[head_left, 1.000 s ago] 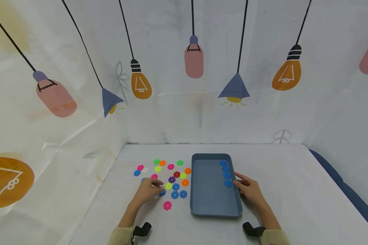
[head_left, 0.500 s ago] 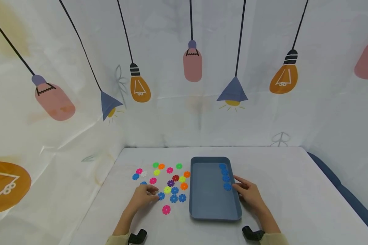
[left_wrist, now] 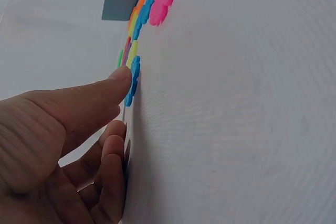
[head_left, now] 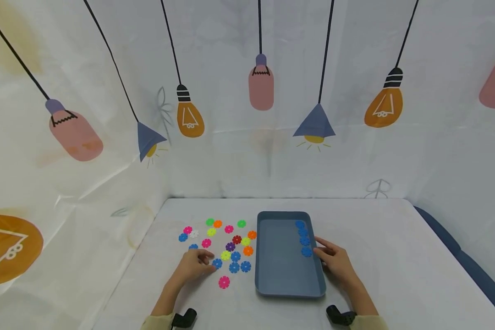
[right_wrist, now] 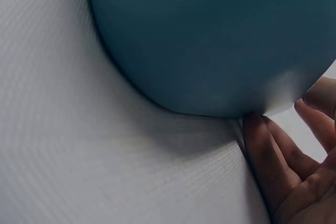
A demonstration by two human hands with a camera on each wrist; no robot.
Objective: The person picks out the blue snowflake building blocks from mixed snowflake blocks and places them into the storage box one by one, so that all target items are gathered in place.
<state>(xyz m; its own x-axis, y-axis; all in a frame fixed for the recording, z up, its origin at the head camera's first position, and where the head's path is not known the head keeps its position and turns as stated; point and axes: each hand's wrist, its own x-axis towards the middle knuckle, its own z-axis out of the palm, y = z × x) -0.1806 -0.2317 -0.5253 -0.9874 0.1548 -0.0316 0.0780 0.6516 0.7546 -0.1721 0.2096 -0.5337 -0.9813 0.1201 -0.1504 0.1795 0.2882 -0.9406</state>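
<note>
Blue disc (head_left: 217, 263) touches the left thumb (left_wrist: 113, 85), parted from its fingers (left_wrist: 112, 177); right fingers (right_wrist: 265, 156) grip the tray (head_left: 282, 277).

One tray (head_left: 278, 275), ten blue discs (head_left: 234, 267) and fifteen other discs (head_left: 224, 282) show

White sheeting covers the back wall (head_left: 231, 169), the left wall (head_left: 86, 183) and the right wall (head_left: 458, 160), printed with pink lamps (head_left: 261, 89), orange bulbs (head_left: 190, 114) and blue lampshades (head_left: 315, 121) on black cords. Faint grey leaf sprigs (head_left: 378, 187) show lower down. Creases on the left catch soft light. A white desk (head_left: 396, 275) meets the back wall, and a dark blue form (head_left: 491, 284), its kind unclear, lines its right edge.
</note>
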